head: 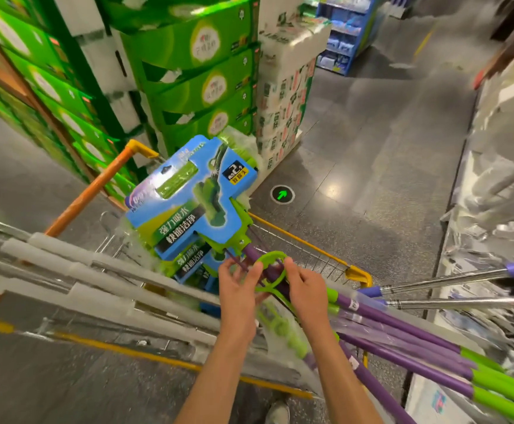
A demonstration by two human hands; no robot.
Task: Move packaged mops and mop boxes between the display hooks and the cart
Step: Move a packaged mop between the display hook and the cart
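Note:
A packaged mop with a blue and green card head (188, 197) and a purple and green pole lies across the wire cart (353, 272), head raised at the far end. My left hand (238, 289) and my right hand (306, 290) both pinch the green ring lever (269, 260) on its pole, one on each side. More purple and green mop poles (417, 350) lie in clear plastic to the right in the cart. A second blue mop card (193, 263) sits underneath the first.
Green stacked boxes (200, 71) and white paper packs (283, 96) stand beyond the cart. White and silver poles (96, 270) cross the cart at left. An orange cart handle (96, 185) rises at left. Chrome poles with purple caps (451, 286) stick out from the right shelf.

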